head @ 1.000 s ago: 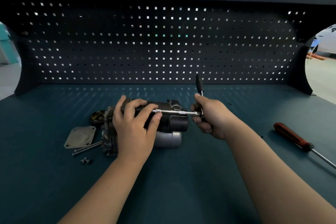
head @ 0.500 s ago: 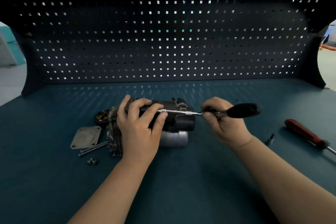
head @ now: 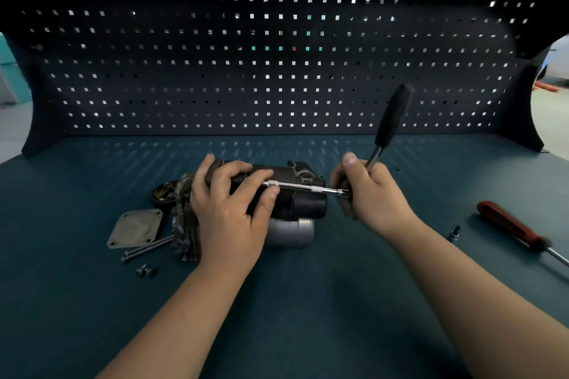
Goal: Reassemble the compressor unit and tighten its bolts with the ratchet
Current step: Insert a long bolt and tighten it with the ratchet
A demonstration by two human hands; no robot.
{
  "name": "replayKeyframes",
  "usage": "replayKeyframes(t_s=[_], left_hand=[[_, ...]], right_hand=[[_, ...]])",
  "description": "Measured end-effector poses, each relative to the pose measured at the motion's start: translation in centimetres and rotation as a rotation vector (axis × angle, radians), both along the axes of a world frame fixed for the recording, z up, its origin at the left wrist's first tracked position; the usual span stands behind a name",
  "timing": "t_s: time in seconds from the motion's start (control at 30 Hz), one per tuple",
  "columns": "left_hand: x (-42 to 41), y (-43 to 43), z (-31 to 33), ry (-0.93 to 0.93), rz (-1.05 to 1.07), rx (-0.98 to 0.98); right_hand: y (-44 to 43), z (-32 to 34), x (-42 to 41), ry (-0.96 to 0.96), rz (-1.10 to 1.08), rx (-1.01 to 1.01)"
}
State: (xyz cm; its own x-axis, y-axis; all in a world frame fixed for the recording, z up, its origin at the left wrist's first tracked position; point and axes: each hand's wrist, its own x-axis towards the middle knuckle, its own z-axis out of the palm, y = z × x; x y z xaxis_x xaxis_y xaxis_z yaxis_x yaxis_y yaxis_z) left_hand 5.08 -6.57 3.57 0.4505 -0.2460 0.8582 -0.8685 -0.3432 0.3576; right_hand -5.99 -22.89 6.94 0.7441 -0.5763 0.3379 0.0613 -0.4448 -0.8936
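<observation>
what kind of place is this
Probably a workshop bench: a perforated pegboard back panel, a red-handled screwdriver on the teal worktop, and a compressor unit with a ratchet on it.

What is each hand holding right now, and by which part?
Right hand grips the ratchet near its head, below the black handle. Left hand grips the compressor unit over the top of its dark body.

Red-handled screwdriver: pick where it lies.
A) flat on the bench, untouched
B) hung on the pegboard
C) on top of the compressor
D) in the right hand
A: the red-handled screwdriver lies flat on the bench, apart from the right hand, which grips the ratchet.
</observation>
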Motion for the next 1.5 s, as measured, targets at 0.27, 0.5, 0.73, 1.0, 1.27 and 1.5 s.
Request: replayKeyframes(t_s=[0.27, 0.5, 0.73, 1.0, 1.27, 1.5], left_hand=[[0.4, 0.0, -0.5, -0.035, -0.029, -0.013], [0.2, -0.1, -0.4, 0.003, -0.024, -0.004], [0.2, -0.1, -0.4, 0.0, -0.014, 0.002], [0.0, -0.2, -0.5, 0.009, 0.0, -0.014], [-0.4, -0.3, -0.4, 0.049, 0.032, -0.003], [-0.6, -0.4, -0.5, 0.03, 0.082, 0.011]], right_hand=[[0.2, 0.8, -0.1, 0.208, 0.149, 0.578], [0.5, 0.3, -0.1, 0.102, 0.054, 0.235], [-0.1, -1.5, -0.6, -0.133, -0.018, -0.265], [-1.4, -2.5, -0.7, -0.279, -0.021, -0.766], [-0.5, -1.8, -0.3, -0.2, -0.036, -0.367], [0.2, 0.1, 0.0, 0.035, -0.06, 0.014]])
